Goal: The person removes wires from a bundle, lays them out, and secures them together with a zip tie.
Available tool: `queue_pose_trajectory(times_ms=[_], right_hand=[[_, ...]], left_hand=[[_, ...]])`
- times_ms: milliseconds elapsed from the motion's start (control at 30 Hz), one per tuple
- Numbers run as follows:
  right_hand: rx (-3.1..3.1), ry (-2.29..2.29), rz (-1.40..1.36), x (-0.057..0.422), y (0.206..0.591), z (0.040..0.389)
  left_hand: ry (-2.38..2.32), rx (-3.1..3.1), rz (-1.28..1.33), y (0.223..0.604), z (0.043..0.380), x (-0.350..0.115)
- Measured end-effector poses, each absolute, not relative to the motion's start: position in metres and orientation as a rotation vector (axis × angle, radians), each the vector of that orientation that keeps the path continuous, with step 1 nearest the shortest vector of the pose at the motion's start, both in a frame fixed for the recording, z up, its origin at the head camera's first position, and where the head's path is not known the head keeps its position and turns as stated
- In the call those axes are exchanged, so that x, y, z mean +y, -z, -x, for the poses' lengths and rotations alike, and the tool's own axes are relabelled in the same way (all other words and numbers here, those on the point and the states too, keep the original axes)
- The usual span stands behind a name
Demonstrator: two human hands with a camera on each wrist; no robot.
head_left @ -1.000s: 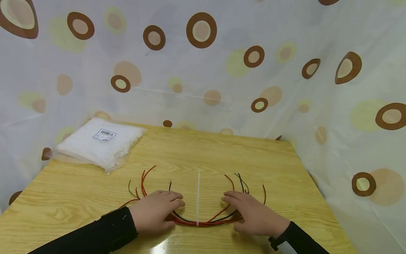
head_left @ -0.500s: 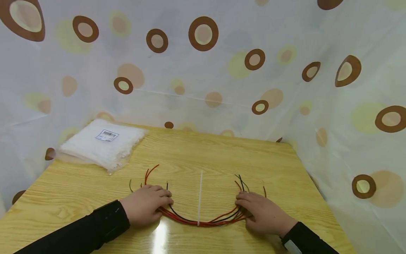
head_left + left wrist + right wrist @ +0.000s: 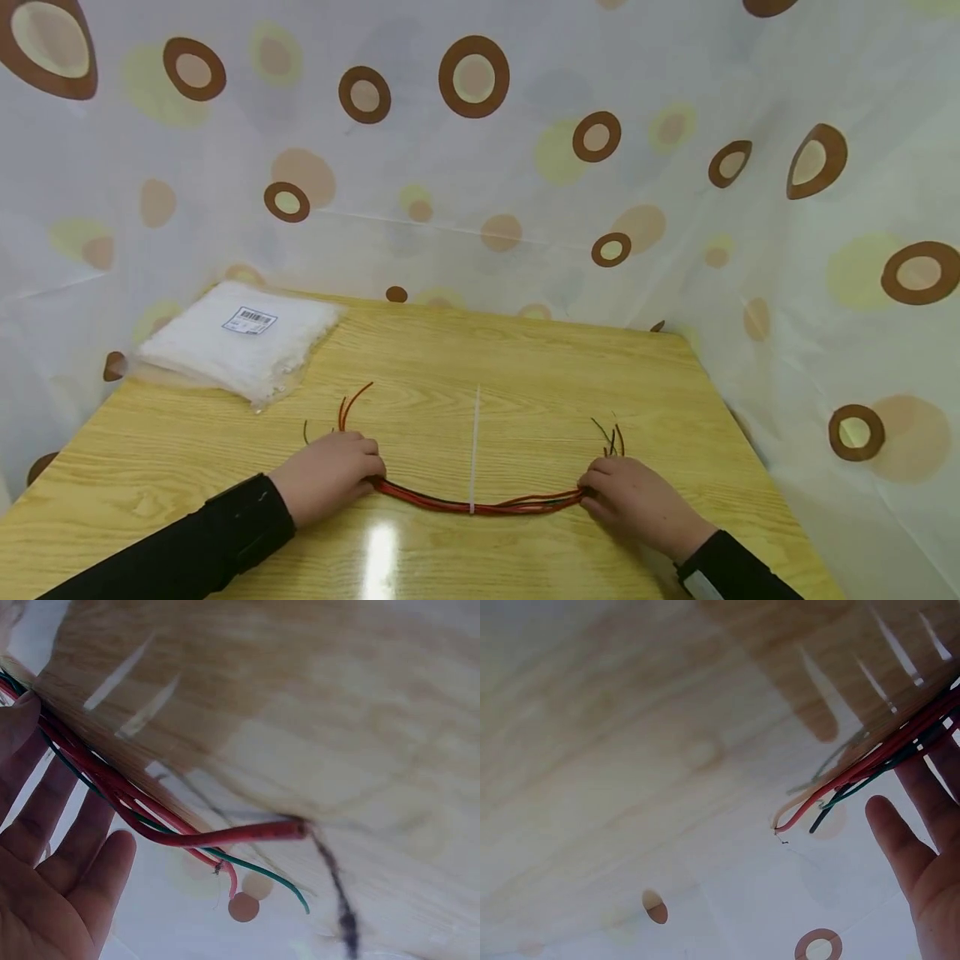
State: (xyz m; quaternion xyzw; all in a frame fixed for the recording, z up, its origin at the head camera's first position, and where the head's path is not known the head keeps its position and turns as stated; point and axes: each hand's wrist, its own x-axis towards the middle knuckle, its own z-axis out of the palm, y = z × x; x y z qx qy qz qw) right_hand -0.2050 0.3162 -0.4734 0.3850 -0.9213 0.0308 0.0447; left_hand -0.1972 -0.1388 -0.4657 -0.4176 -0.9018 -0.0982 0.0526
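Observation:
A bundle of red, black and green electrical wires (image 3: 442,505) lies across the wooden table in a shallow curve. My left hand (image 3: 333,471) pinches its left end between thumb and fingers, and loose wire ends stick out past it. At the other end my right hand (image 3: 641,504) holds the bundle in the same way. Bared copper shows at the tip of a thick red wire (image 3: 225,834) in the left wrist view. A white cable tie (image 3: 475,450) runs away from me, its head end at the middle of the wires.
At the back left of the table (image 3: 525,358) lies a clear plastic bag (image 3: 232,333) packed with white items and bearing a barcode label (image 3: 250,321). Patterned cloth (image 3: 480,167) hangs behind and along the sides.
Both hands have slid outward along the wires, away from each other. The spread strands are now drawn together into a tighter, flatter bundle, which sits slightly farther from me.

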Motion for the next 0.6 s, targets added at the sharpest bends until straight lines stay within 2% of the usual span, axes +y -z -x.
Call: queue_pose_trajectory(times_ms=[367,600], right_hand=[[-2.966,-0.075,-0.927,0.3120,0.4697,0.2008],[-2.984,-0.073,-0.864,0.3103,0.4666,0.1966]], left_hand=[[0.346,-2.873,1.137,0.4644,0.1946,-0.1402],[0.381,-2.893,1.028,0.4642,0.1907,-0.1393]])
